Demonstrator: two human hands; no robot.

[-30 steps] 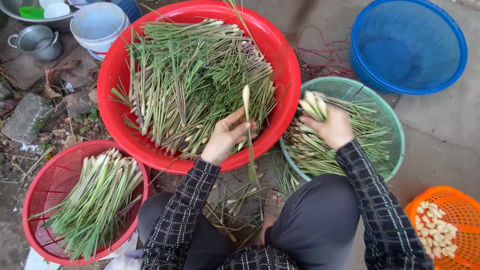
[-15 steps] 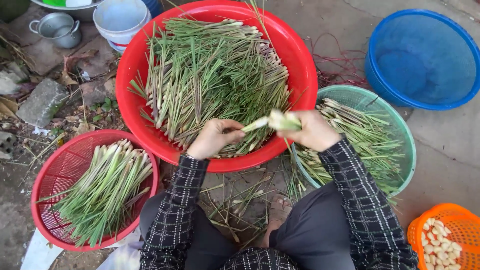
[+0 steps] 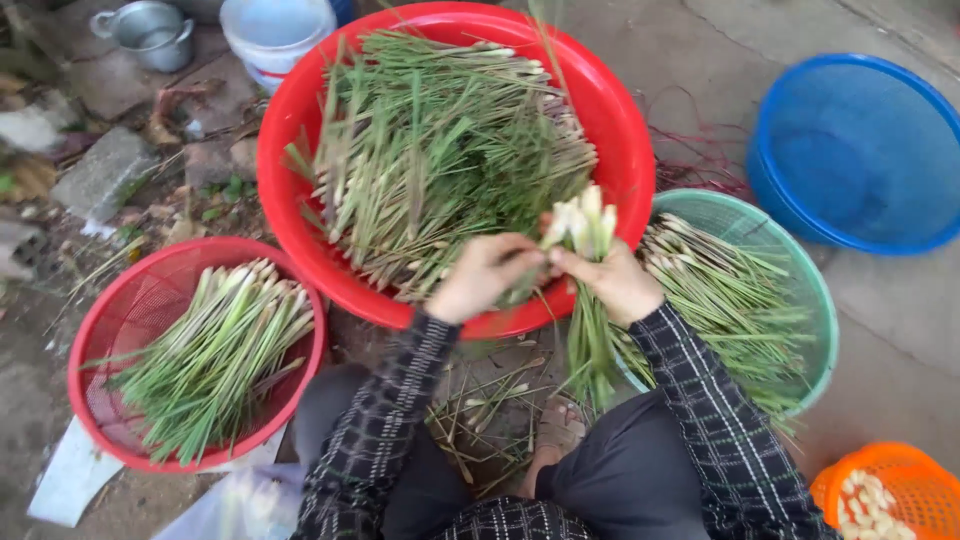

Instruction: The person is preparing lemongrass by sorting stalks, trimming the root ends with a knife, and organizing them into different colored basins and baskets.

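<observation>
Both my hands meet over the front rim of the big red basin (image 3: pixel 300 130), which is heaped with green lemongrass stalks (image 3: pixel 440 150). My right hand (image 3: pixel 615 280) grips a small bunch of stalks (image 3: pixel 585 290), white ends up and green tails hanging toward my knees. My left hand (image 3: pixel 480 275) pinches the same bunch just below its white tips. A teal basket (image 3: pixel 815 300) with trimmed stalks lies right of my hands. A red mesh basket (image 3: pixel 130 300) with a neat bundle sits at the left.
An empty blue basket (image 3: pixel 860 150) stands at the far right. An orange basket (image 3: pixel 900 490) with pale pieces is at the bottom right corner. A metal pot (image 3: pixel 150 30) and a white bucket (image 3: pixel 275 30) sit at the top left among stones. Leaf scraps litter the ground between my knees.
My left hand brought one stalk from the red basin over to my right hand. The bunch, earlier lying across, now stands upright between both hands.
</observation>
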